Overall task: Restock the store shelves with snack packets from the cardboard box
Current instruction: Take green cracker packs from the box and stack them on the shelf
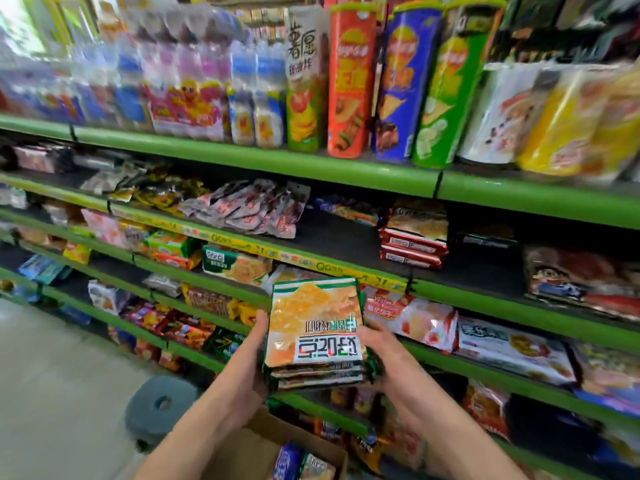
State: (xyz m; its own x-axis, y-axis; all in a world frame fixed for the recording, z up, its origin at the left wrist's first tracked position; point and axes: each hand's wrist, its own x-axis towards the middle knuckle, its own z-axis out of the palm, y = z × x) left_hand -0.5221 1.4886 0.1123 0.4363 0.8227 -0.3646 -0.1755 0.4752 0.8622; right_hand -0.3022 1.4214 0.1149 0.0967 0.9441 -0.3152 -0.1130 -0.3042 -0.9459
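- left hand and right hand clamp a stack of snack packets from either side, fingers curled round its edges
- the stack is held flat in the air – printed face up, in front of the green shelves
- the cardboard box sits below the forearms, with a few packets inside
- a grey stool stands on the floor to the left

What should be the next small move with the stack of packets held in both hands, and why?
Probably carry the stack of packets forward to the shelf, beside the matching green-edged packet. Left hand and right hand grip it by its sides in front of the shelves, above the cardboard box.
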